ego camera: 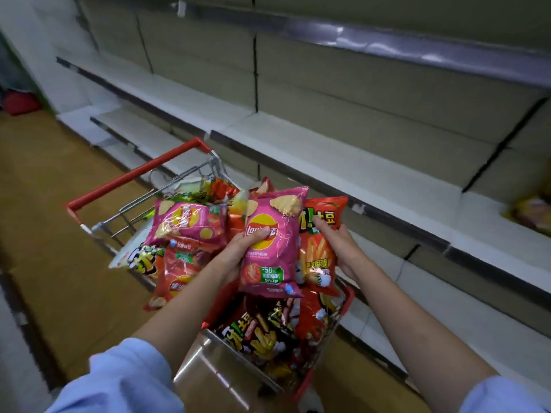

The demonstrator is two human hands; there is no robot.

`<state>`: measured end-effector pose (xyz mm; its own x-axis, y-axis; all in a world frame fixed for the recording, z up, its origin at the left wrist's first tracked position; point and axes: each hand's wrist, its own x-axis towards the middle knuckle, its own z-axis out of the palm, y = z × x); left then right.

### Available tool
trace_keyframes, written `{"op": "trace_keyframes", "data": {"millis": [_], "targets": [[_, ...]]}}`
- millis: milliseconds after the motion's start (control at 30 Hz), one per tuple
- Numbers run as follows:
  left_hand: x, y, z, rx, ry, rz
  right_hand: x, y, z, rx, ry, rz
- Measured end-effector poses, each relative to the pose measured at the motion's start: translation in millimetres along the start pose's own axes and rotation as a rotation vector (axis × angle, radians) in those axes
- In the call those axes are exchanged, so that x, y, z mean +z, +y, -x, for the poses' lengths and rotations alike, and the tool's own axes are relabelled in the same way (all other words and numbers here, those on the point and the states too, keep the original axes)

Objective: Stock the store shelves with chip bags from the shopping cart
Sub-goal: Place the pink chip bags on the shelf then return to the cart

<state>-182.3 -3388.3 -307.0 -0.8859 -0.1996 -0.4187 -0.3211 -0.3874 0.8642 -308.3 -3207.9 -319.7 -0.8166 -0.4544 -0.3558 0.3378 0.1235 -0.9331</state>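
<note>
Bare shelf (372, 174) lies right of the cart (134, 177); left hand (238, 251) grips the upright pink bag (272, 242), right hand (340, 242), nearer, grips the red bag (319, 257).

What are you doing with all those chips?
A person is stocking a store. The left hand holds a pink chip bag and the right hand holds a red fries bag, both lifted above a shopping cart heaped with more snack bags. The white shelves alongside are mostly bare, apart from a blurry bag or two at the far right.
</note>
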Motion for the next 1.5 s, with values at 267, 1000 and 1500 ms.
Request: {"op": "trace_keyframes", "data": {"millis": [267, 1000, 1500], "targets": [[85, -5, -12, -0.076, -0.286, -0.089, -76, 0, 92, 0.006, 0.213, 0.039], [455, -104, 71, 0.006, -0.737, -0.441, -346, 36, 395, -0.148, 1.008, -0.166], [635, -196, 153, -0.025, -0.859, -0.497, -491, 84, 540, -0.164, 1.121, -0.189]]}}
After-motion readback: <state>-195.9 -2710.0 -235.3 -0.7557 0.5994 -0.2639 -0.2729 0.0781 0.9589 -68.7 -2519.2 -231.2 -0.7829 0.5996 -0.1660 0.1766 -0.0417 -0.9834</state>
